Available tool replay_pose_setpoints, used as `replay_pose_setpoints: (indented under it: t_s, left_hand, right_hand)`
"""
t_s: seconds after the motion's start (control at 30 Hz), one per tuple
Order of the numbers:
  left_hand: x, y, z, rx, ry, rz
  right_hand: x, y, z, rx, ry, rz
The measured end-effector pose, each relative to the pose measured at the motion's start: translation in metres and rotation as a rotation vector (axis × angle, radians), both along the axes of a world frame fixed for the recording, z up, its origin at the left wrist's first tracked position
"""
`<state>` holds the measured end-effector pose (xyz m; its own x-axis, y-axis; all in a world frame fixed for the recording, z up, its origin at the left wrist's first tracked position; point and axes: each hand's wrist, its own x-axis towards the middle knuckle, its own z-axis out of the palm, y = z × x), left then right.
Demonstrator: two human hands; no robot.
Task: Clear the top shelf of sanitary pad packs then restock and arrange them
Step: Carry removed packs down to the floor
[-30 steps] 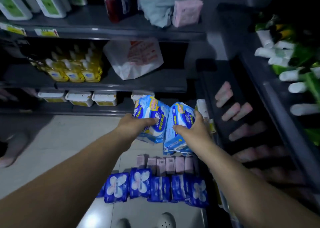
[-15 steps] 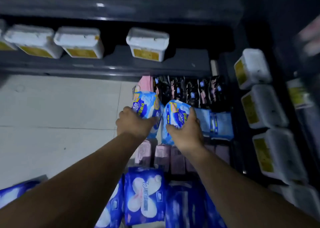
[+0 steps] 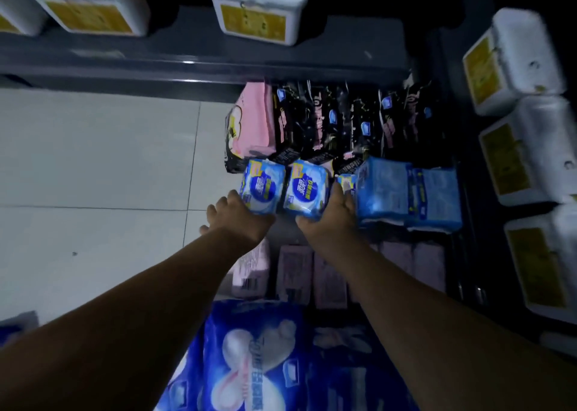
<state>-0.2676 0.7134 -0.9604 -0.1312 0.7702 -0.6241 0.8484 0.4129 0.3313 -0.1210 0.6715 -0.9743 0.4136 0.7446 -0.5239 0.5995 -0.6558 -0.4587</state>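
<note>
Lowered floorward, left grip (image 3: 240, 217) clasps one pack (image 3: 261, 186), right grip (image 3: 327, 220) another (image 3: 307, 189) (floor tiles (image 3: 93, 161) leftward).

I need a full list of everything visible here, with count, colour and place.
left light blue pack: 1, light blue, in left grip
right light blue pack: 1, light blue, in right grip
other light blue packs: at least 2, light blue, right of held ones
black packs: several, black, behind blue ones
pink pack: 1, pink, left end of black row
pale pink packs: at least 4, pale pink, beneath the arms
dark blue packs: at least 2, dark blue, bottom edge
white tubs: at least 6, white, yellow labels, top and right
grey shelf: 1, grey, top
floor tiles: several, pale, left
left hand: 1, holds left pack
right hand: 1, holds right pack
</note>
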Motion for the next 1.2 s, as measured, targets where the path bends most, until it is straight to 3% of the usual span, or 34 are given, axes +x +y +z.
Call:
replay_pose_setpoints:
  t_s: [0.33, 0.63, 0.83, 1.2]
  left_hand:
    - [-0.01, -0.023, 0.196, 0.14, -0.016, -0.217]
    - [0.002, -0.05, 0.415, 0.317, 0.039, -0.437]
    - [0.019, -0.071, 0.558, 0.445, 0.125, -0.597]
    - [0.049, -0.106, 0.772, 0.872, 0.047, -0.87]
  right_hand:
    - [0.008, -0.022, 0.204, -0.054, -0.026, 0.195]
    - [0.033, -0.052, 0.432, 0.074, -0.146, 0.302]
    - [0.05, -0.087, 0.583, 0.155, -0.323, 0.368]
    - [0.082, -0.177, 0.799, 0.274, -0.616, 0.231]
